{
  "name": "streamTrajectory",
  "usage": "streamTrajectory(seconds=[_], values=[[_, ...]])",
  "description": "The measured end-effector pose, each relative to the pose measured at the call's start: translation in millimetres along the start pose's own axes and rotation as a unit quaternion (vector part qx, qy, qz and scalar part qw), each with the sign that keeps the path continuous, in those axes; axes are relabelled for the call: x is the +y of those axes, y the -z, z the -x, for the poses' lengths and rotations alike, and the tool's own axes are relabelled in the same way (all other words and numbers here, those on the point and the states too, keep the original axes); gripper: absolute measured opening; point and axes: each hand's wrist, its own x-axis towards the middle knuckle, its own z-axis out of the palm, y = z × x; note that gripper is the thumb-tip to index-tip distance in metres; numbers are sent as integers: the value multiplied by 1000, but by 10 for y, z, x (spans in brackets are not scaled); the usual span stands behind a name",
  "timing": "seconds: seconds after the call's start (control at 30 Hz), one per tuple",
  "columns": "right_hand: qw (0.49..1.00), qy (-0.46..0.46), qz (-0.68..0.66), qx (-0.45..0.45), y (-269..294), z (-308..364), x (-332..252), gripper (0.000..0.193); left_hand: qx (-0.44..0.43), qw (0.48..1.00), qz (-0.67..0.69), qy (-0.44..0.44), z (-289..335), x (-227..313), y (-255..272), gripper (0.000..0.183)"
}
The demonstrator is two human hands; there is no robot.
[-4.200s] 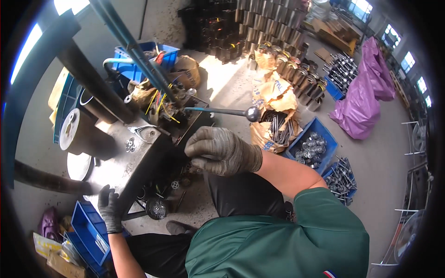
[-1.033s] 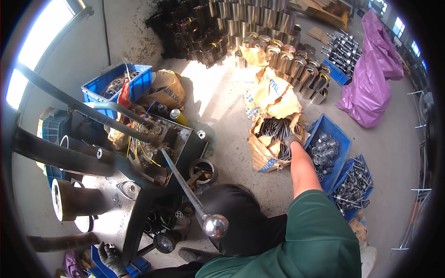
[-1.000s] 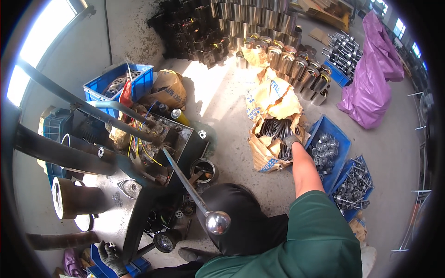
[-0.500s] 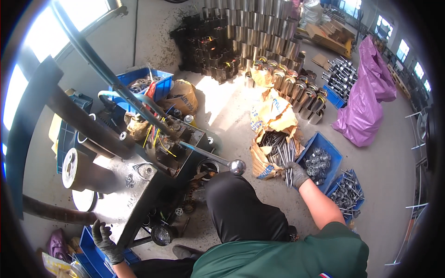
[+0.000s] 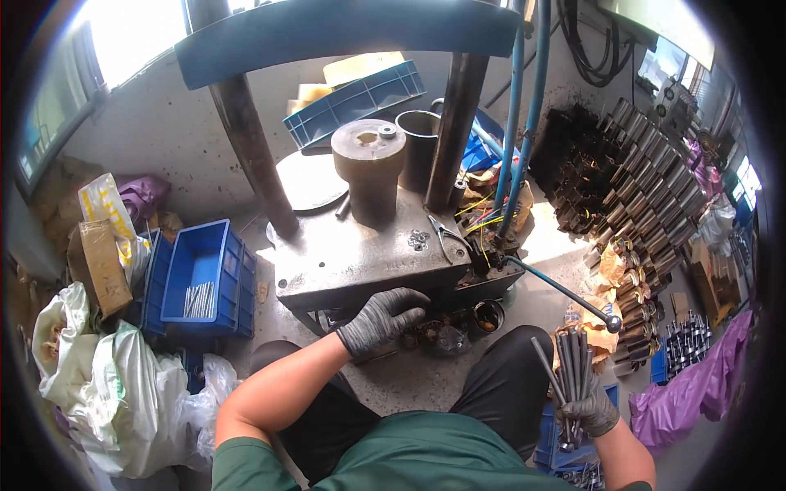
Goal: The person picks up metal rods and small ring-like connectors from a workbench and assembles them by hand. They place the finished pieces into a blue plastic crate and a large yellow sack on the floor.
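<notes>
My right hand point(image 5: 591, 412), in a grey glove, is closed round a bundle of slim dark metal rods point(image 5: 573, 364). The bundle stands nearly upright beside my right knee, over a blue crate point(image 5: 547, 430). In front of the press's metal table point(image 5: 372, 266) hovers my gloved left hand point(image 5: 383, 321), with nothing in it and its fingers loosely stretched to the right. On that table stand a thick steel cylinder point(image 5: 368, 168) with a small ring on top, a pair of pliers point(image 5: 446, 237) and a small cluster of metal rings point(image 5: 418, 240).
Two dark posts carry a blue crossbar point(image 5: 344, 41) over the table. A lever with a ball end point(image 5: 612, 324) juts out at the right. On the left are a blue bin point(image 5: 201, 274) holding several rods and some white sacks point(image 5: 123, 401). Metal sleeves point(image 5: 655, 168) are stacked at the back right.
My view has swung left toward the press. The right hand has lifted a bundle of rods away from the paper bag. My left hand has moved from beside the blue bin to the table's front.
</notes>
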Motion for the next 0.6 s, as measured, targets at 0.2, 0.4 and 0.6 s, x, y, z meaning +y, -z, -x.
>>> streamTrajectory(seconds=[0.2, 0.4, 0.6], values=[[981, 113, 62, -148, -1435, -1489, -190, 73, -44, 906, 416, -62, -52, 163, -198, 61], [927, 302, 124, -184, -2556, -3071, -5, 61, 199, 842, 459, -200, -551, 292, 422, 69], [872, 462, 126, -103, -3004, -4089, 220, 45, 250, 910, 178, -279, -704, 187, 1047, 86]])
